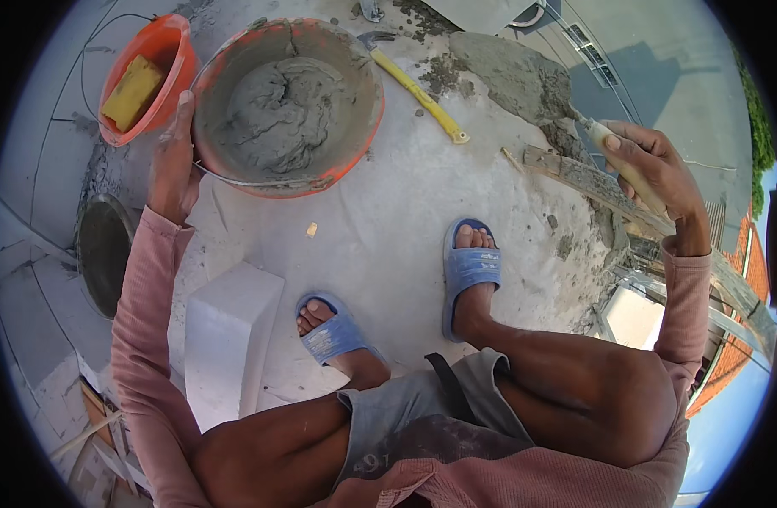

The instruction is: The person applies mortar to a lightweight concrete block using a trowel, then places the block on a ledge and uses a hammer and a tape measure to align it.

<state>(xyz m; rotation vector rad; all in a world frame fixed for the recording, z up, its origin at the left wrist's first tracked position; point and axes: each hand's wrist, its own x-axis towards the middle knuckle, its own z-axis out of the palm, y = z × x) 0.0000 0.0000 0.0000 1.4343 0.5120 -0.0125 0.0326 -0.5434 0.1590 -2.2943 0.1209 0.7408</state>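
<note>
My left hand point(175, 165) is closed on the left side of a large orange bucket point(370, 127), its thumb up along the rim. Thick wet grey mortar point(291, 106) fills the bottom of this bucket, and its inner wall is smeared. My right hand point(655, 169) grips the pale handle point(630, 165) of a trowel at the right. A broad mortar-coated shape point(515, 76) lies beyond the handle's tip; I cannot tell how much of it is blade and how much mortar. A claw hammer point(418, 95) with a yellow handle lies between the bucket and this shape.
A smaller orange bucket point(172, 89) holding a yellow sponge point(134, 91) stands at the far left. Below it is a dark round container point(103, 254). A white block point(227, 339) stands beside my left foot. A wooden board point(591, 182) runs along the right edge, with roofs point(751, 279) beyond.
</note>
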